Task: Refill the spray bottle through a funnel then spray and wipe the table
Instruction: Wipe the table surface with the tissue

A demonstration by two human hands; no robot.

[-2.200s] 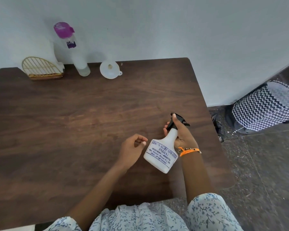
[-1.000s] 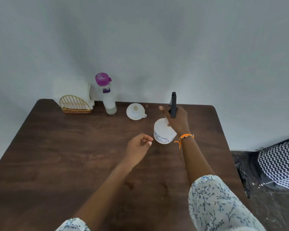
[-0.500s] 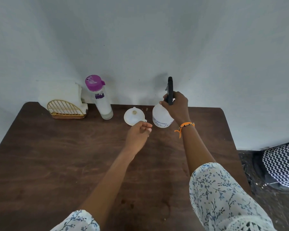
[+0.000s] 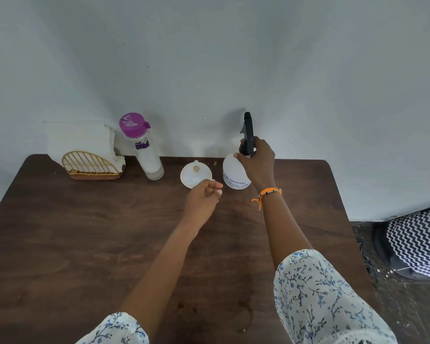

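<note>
- Spray bottle (image 4: 233, 175): white body, printed label facing the camera, black trigger head (image 4: 248, 135). Stands upright at the far edge of the worktop (image 4: 85, 244), right of centre, close to the wall (image 4: 233, 58). Whether the base rests fully on the wood cannot be told; the hand hides part of it.
- Right hand (image 4: 257, 162): closed around the bottle's neck and the lower part of the trigger head, fingers wrapped from the right side. Orange cord bracelet (image 4: 267, 193) on the wrist. Floral sleeve (image 4: 320, 294) at the near right.
- Left hand (image 4: 204, 198): loosely curled, fingers folded in toward the palm, holding nothing visible. It hovers at the near rim of the funnel; contact with the rim cannot be told.
- Funnel (image 4: 195, 175): white, sits on the worktop mouth up, just left of the spray bottle and apart from it.
- Water bottle (image 4: 142, 147): clear, tall, purple cap, purple label, upright left of the funnel at the far edge.
- Wire holder (image 4: 90, 165): gold, fan-shaped, far left corner, with folded white cloths (image 4: 80, 137) standing in it against the wall.
- Worktop: dark wood grain, a few faint marks near the near edge.
- Floor at right: black-and-white zigzag-patterned object (image 4: 417, 242), partly cut off by the frame.
</note>
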